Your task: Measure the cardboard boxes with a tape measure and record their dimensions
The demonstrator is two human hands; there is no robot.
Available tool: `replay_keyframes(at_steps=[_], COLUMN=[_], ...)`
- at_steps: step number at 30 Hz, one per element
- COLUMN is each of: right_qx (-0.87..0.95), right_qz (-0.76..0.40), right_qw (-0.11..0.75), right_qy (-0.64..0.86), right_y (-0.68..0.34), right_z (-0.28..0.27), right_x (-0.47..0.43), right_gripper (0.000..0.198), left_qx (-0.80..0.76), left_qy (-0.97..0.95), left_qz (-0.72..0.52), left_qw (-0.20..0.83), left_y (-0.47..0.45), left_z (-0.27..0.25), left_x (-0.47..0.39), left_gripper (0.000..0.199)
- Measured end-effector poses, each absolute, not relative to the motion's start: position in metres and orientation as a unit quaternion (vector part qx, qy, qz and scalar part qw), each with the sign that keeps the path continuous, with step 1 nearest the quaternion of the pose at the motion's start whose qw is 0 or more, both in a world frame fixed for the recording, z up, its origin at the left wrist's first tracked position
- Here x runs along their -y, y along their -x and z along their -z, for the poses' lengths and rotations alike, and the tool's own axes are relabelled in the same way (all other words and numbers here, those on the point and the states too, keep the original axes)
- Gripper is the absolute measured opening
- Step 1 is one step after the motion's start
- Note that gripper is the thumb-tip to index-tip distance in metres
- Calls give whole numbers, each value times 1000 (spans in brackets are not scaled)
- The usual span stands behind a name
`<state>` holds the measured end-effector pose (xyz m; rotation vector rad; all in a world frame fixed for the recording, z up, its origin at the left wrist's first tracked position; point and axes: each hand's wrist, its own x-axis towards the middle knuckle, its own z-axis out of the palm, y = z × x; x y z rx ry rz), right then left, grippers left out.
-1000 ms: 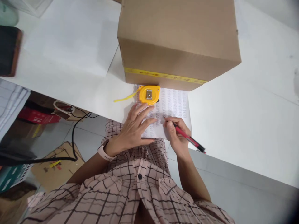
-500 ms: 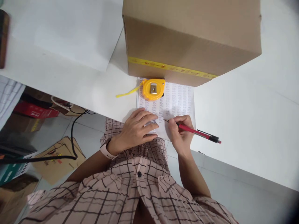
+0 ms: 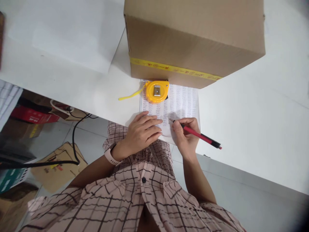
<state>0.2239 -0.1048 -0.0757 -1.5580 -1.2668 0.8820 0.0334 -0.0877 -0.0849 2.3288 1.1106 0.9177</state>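
My right hand grips a red and black pen, its tip at a sheet of paper covered in columns of small handwriting. My left hand lies flat over the sheet's lower left part, fingers stretched out and holding nothing. On the upper left of the sheet rests a yellow tape measure with a metal clip and a yellow strap trailing left. Behind it stands a brown cardboard box with a band of printed yellow tape; the sheet's far edge meets the box's base.
The white table runs beneath everything, its near edge sloping down to the right. A large white sheet lies at the back left. Below the table on the left are flattened cardboard, a black cable and a red box.
The pen has shifted slightly and its tip sits a little higher on the sheet. My left fingers have drawn closer together. The whole view has moved slightly.
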Motion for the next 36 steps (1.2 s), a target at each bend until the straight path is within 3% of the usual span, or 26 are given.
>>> replay_keyframes(at_steps=[17, 24, 36], right_qx=[610, 644, 642], right_qz=[-294, -243, -252], right_qw=[406, 378, 373], right_qy=[614, 619, 621], right_y=[-223, -222, -221], right_z=[81, 80, 80], right_x=[111, 110, 109], right_gripper=[30, 31, 30], left_qx=[-312, -317, -308], left_qy=[-893, -873, -867], left_qz=[-308, -356, -375], left_qw=[103, 107, 110], left_y=[-25, -28, -29], left_z=[92, 94, 92], left_x=[91, 91, 89], left_gripper=[15, 9, 9])
